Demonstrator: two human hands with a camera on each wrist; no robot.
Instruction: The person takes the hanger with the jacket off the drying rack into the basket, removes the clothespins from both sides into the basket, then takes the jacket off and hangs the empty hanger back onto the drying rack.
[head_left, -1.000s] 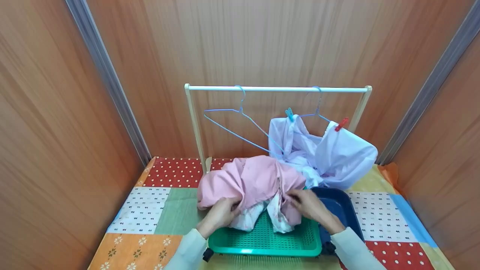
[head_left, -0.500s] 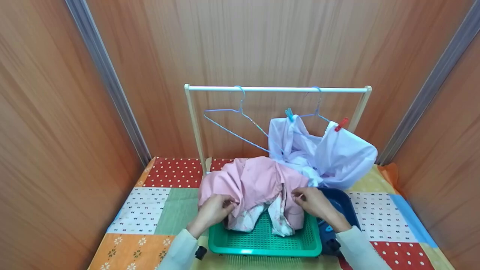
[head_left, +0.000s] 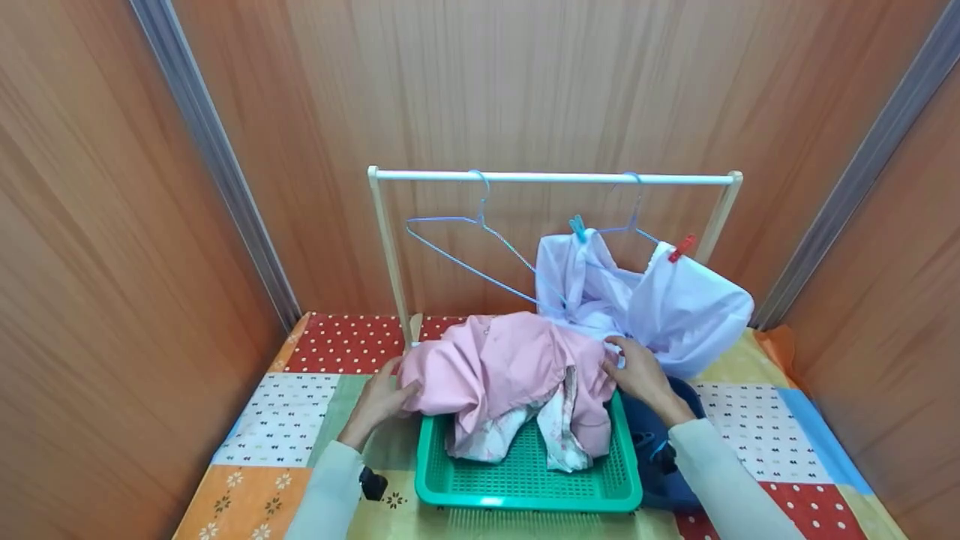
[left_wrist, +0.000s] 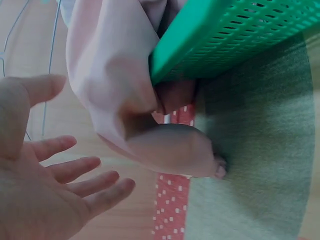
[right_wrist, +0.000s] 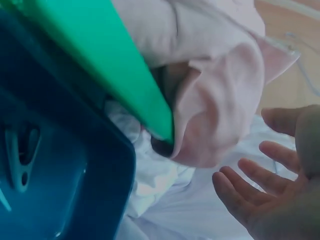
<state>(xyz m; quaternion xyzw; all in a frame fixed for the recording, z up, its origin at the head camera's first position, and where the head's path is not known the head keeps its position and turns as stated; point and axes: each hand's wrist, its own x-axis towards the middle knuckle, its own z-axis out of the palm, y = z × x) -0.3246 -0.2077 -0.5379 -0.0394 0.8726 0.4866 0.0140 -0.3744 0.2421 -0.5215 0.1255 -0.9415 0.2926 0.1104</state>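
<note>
Left hand (head_left: 384, 397): fingers spread wide, gripping nothing, just beside the pink garment at the green basket's far left corner!
Right hand (head_left: 641, 371): wide too, nothing held, near the garment at the basket's far right corner.
Pink garment (head_left: 502, 367): bunched over the far half of the green basket (head_left: 525, 504), spilling past its sides, white patterned fabric (head_left: 559, 439) showing in front.
Dark blue tray (head_left: 664, 487): right of the basket, clothespin (right_wrist: 22, 155) inside.
Clothes rack (head_left: 555, 178): behind the basket, bare wire hanger (head_left: 442, 218) on it.
Pale garment (head_left: 675, 307): behind, rightward, clipped with teal (head_left: 577, 227) and red pegs (head_left: 681, 249).

Glare streaks the green basket (head_left: 491, 501) in the bright head view; dimmer wrist views soften pink cloth (left_wrist: 112, 75).
</note>
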